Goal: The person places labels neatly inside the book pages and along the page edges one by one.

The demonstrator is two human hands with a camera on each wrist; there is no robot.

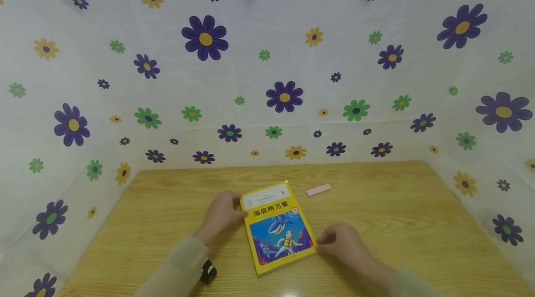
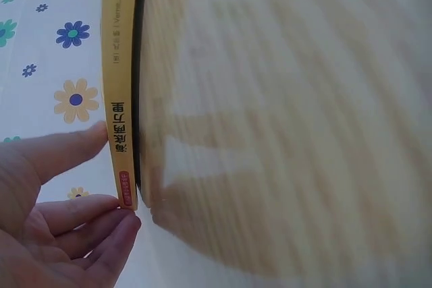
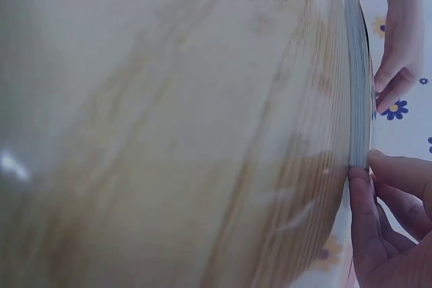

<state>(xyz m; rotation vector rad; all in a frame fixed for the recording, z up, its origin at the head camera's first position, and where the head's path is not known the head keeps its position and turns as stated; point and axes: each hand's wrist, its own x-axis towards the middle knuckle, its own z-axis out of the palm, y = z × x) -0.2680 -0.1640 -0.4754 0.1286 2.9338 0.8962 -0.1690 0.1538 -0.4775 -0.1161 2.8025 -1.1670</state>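
A yellow paperback book [image 1: 280, 236] lies cover up and turned at an angle at the middle of the wooden table. Its cover shows a shark and a diver. My left hand [image 1: 224, 211] pinches the upper left corner; the left wrist view shows thumb and fingertips at the end of the yellow spine [image 2: 121, 85]. At the lower right corner, my right hand [image 1: 344, 244] pinches the book between thumb and fingers. The page edges [image 3: 358, 85] face the right wrist camera. Whether the book is slightly raised, I cannot tell.
A small pink bar [image 1: 319, 190] lies on the table [image 1: 397, 209] beyond the book's upper right corner. White cloth [image 1: 251, 69] printed with flowers stands around the back and both sides. A black device [image 1: 208, 272] is at the left wrist.
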